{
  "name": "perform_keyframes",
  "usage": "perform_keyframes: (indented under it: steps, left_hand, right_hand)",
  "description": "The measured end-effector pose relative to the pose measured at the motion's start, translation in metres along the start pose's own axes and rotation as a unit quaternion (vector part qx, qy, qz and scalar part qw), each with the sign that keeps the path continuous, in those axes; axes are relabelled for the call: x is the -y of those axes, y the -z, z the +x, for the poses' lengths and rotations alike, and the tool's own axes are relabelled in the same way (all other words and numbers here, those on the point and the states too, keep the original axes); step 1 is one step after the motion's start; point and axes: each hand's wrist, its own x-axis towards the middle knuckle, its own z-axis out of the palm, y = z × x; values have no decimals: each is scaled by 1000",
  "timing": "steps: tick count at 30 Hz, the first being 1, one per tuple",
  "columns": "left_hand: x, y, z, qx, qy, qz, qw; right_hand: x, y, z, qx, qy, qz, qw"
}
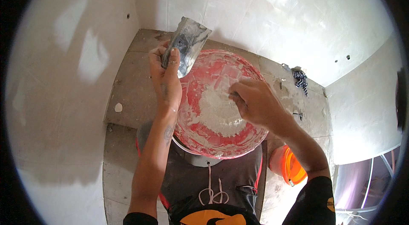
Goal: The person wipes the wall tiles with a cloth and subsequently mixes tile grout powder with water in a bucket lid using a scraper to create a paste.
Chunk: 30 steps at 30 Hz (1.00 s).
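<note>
My left hand (167, 73) grips a grey, marbled piece of tile (189, 39), held tilted above the far left rim of a red round basin (191, 129). The thumb lies on the tile's face, and the other fingers go behind its edge. The basin's inside is smeared with pale residue, and a heap of whitish powder (217, 112) lies in its middle. Over the right part of the powder hovers my right hand (255, 101), its fingers curled together. What they hold, if anything, is hidden by the hand.
An orange bucket (289, 164) stands on the tiled floor to the right of the basin. A dark patterned cloth (300, 81) lies farther off by the wall. Pale walls (238, 7) close in the left, far and right sides. A white chip (118, 107) lies on the left floor.
</note>
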Motion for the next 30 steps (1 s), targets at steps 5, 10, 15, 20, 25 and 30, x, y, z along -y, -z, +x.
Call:
perform_keyframes:
  steps: [5, 10, 15, 20, 25, 30]
  left_hand:
    - [3, 1, 0, 0, -14, 22, 1000]
    - [-1, -4, -2, 8, -5, -15, 1000]
    - [-11, -3, -3, 15, 11, -1, 1000]
    - [-3, -5, -1, 10, -3, -33, 999]
    - [2, 2, 0, 11, 0, 0, 1000]
    - [-5, -2, -2, 12, 13, -22, 1000]
  right_hand:
    - [-9, 20, -7, -25, -142, -51, 988]
    - [-12, 10, -18, -8, -215, -108, 970]
    - [11, 18, -7, -20, -198, -51, 979]
    - [-15, 16, -7, 1, -266, -80, 961]
    - [21, 3, -4, -27, -169, -13, 985]
    - [6, 7, 8, -57, -146, -15, 987]
